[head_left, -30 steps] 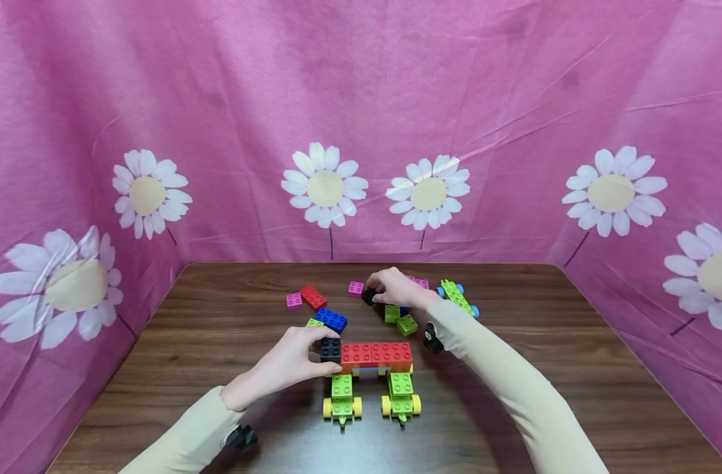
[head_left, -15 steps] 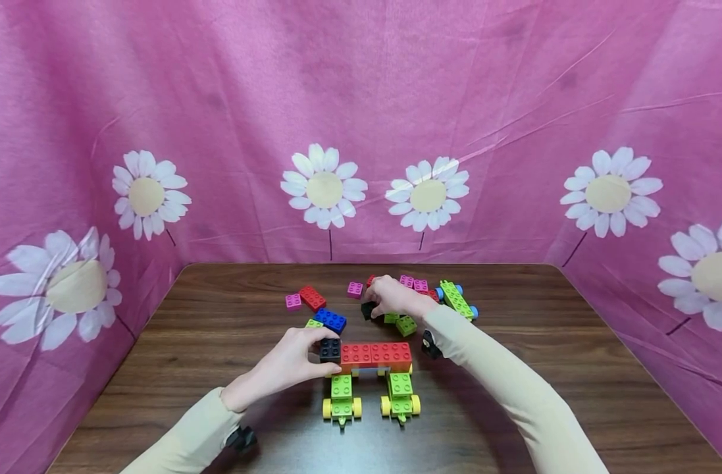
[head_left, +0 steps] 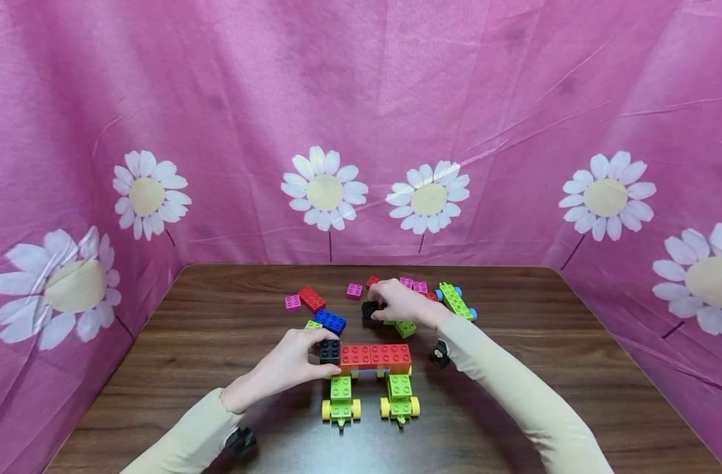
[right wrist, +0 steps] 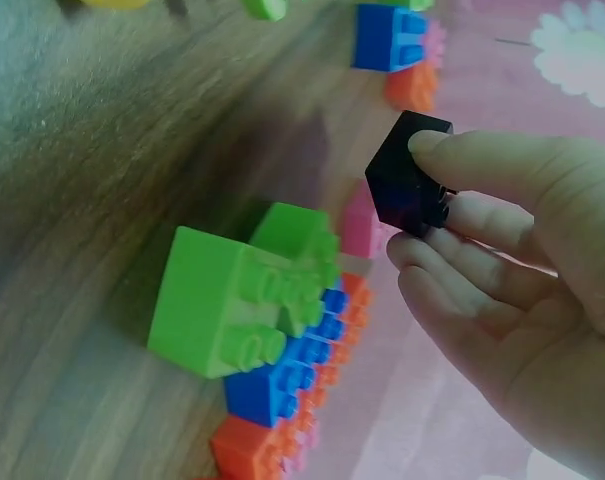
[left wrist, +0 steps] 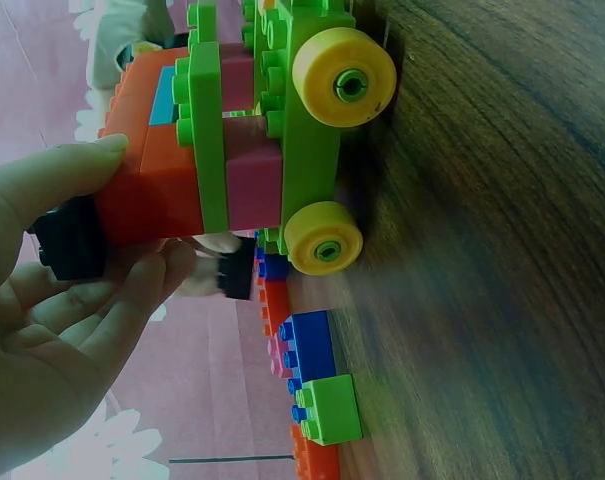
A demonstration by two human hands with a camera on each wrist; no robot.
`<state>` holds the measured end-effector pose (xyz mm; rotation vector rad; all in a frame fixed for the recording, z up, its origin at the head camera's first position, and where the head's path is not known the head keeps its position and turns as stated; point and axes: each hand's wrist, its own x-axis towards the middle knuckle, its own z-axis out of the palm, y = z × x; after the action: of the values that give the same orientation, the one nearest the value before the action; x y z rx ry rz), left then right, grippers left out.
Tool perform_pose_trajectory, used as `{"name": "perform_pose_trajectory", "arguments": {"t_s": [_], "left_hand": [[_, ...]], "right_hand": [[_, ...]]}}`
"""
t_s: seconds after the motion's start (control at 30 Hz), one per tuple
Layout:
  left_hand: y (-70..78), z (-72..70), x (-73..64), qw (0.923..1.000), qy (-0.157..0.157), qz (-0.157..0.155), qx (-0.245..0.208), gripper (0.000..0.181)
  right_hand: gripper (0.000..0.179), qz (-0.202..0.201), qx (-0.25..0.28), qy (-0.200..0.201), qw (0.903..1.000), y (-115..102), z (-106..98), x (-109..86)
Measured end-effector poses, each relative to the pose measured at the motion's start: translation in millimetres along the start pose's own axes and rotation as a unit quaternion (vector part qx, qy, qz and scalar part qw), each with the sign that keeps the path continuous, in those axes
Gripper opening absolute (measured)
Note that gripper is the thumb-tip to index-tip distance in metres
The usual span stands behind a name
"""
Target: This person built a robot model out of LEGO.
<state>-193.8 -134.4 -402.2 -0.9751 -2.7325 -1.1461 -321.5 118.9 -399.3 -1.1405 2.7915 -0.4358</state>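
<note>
In the head view my left hand [head_left: 292, 361] grips a black brick [head_left: 330, 351] at the left end of two red bricks [head_left: 375, 357] set end to end. The left wrist view shows the thumb [left wrist: 72, 170] against the red side, with fingers curled on the other side. The red bricks top a structure on green wheeled bases [head_left: 340, 409] with yellow wheels [left wrist: 327, 238]; pink bricks [left wrist: 252, 172] sit between its green parts. My right hand [head_left: 401, 303] pinches a second black brick [right wrist: 407, 175] between thumb and fingers, above the table near loose bricks.
Loose green bricks [right wrist: 214, 305], a blue brick [head_left: 330, 321], a red brick [head_left: 312, 299] and pink bricks [head_left: 354, 291] lie behind the structure. A green base with blue wheels [head_left: 455, 301] stands at back right. A pink daisy-print cloth [head_left: 242, 131] surrounds the wooden table [head_left: 218, 296].
My right hand has come a little nearer with the black brick, uncovering red and pink bricks behind it. My left hand and the wheeled structure stay in place.
</note>
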Motion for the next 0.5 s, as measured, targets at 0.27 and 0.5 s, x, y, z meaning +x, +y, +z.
{"name": "perform_pose_trajectory", "arguments": {"t_s": [0.27,0.5], "left_hand": [[1.3,-0.7,0.5,1.0000,-0.003,-0.007,0.006,0.036],[1.1,0.9,-1.0,0.9999,0.003,-0.010,0.004,0.037]], "right_hand": [[0.029,-0.017,0.004,0.062,0.9979,-4.1,-17.7,-35.0],[0.030,-0.063,0.027,0.100,0.9927,-13.2,-28.5,-66.2]]}}
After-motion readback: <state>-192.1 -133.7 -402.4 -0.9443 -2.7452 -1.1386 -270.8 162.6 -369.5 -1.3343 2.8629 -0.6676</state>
